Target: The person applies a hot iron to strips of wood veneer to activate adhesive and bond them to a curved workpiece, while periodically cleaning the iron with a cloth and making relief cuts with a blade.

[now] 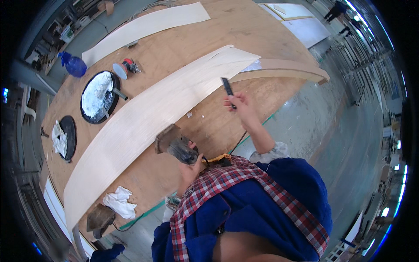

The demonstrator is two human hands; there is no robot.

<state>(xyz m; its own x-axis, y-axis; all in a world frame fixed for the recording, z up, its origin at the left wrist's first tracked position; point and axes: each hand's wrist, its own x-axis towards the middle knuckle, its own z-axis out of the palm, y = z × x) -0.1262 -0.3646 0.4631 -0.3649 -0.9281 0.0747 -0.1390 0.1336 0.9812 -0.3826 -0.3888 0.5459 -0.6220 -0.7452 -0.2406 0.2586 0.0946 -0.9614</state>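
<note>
My left hand (190, 167) grips a worn electric iron (176, 144), its cord running toward my apron, near the front edge of a long sheet of pale wood veneer (140, 121). In my right hand (240, 104) is a dark, flat blade-like tool (226, 86), held up beside the veneer's right part. The veneer lies along a curved wooden piece (281, 72), whose right end shows beyond it; white material is visible on it near the veneer's tip. A second iron (100, 217) rests at the table's near left corner, beside a crumpled white cloth (120, 202).
On the wooden table (157, 173) stand a black dish of white paste (98, 95), a red-and-black tool with a round pad (123, 68), a blue bag (74, 65) and a dark round lid with cloth (68, 137). Another veneer strip (147, 29) lies at the far side. People stand far right.
</note>
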